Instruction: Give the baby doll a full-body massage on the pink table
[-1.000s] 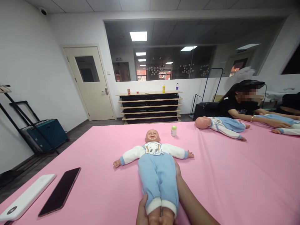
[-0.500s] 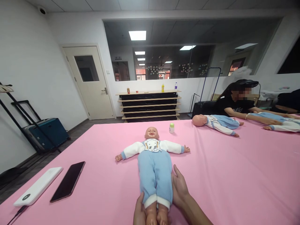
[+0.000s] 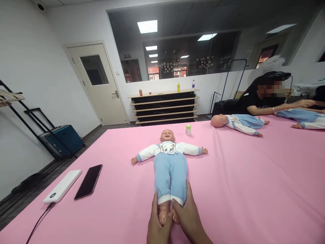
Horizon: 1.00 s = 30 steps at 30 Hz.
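Note:
A baby doll (image 3: 169, 169) lies on its back on the pink-covered table, arms stretched to both sides and feet toward me. It wears a white top with an elephant face and pale blue trousers with white cuffs. My left hand (image 3: 157, 225) is closed around the lower leg and foot on the left. On the right, my right hand (image 3: 189, 213) grips the other lower leg at the cuff, its thumb over the front. My fingers partly hide both feet. Beyond the doll's head stands a small white bottle with a green cap (image 3: 188, 130).
To the left lie a black phone (image 3: 88, 182) and a white power bank (image 3: 63, 186) with a cable. A second doll (image 3: 236, 122) lies at the far right edge, near a seated person (image 3: 264, 95) handling another doll (image 3: 302, 117). The table (image 3: 254, 176) has shallow creases.
My right hand has moved from beside the trouser leg down onto the lower leg and closed there. My left thumb has come over the foot. The view has shifted slightly.

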{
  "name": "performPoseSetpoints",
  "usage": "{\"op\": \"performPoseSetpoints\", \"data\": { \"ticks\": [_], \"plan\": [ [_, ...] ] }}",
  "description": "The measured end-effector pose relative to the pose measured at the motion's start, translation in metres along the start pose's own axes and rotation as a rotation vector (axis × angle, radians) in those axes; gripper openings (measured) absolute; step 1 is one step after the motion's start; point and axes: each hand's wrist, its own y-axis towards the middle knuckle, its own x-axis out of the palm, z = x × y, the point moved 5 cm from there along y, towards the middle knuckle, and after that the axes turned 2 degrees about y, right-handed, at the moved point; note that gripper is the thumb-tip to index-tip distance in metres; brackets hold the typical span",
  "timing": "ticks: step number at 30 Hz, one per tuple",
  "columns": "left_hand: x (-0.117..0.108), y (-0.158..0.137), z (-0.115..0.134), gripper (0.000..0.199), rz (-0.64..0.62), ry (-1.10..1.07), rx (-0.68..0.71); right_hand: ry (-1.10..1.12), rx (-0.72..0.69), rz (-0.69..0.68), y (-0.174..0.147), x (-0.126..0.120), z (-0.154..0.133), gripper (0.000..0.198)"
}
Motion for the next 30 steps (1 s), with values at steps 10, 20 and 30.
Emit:
{"op": "performPoseSetpoints", "data": {
  "ticks": [10, 20, 30],
  "plan": [
    [-0.005, 0.001, 0.012, 0.060, -0.108, 0.970, 0.389, -0.353, -0.028, -0.111, -0.005, 0.000, -0.021, 0.081],
    [-0.006, 0.011, 0.033, 0.070, -0.254, 1.113, 0.012, -0.610, -0.059, -0.143, 0.005, -0.003, -0.009, 0.083],
    [-0.057, 0.066, 0.056, 0.056, 0.098, 0.960, 0.455, -0.313, -0.121, 0.036, 0.026, -0.057, -0.011, 0.071]
  ]
}}
